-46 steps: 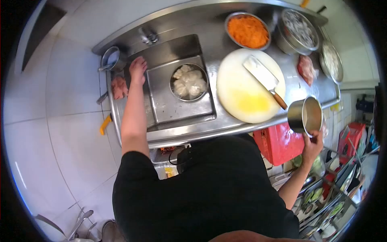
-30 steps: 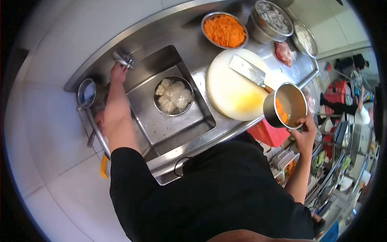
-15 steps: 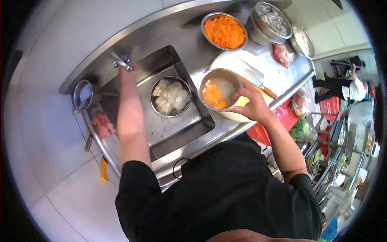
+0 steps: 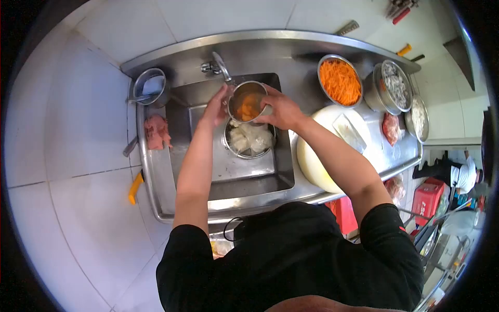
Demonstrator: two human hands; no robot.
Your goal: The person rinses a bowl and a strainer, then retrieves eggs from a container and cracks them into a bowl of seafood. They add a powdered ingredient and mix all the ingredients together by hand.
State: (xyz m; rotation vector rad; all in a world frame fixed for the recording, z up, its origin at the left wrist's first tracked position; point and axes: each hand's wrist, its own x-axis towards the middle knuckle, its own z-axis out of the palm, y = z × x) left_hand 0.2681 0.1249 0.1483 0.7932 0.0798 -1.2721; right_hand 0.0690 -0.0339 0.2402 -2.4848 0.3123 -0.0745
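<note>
On the red crate (image 4: 433,191) at the far right, white lettering (image 4: 424,206) can be seen but not clearly read; no legible text is shown.

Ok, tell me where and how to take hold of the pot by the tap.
Best to grip the pot by its rim and wall, coming from the right, as the right hand does. Its mouth faces the camera, leaving the rim exposed; no handle shows, and the tap likely crowds the far left.
</note>
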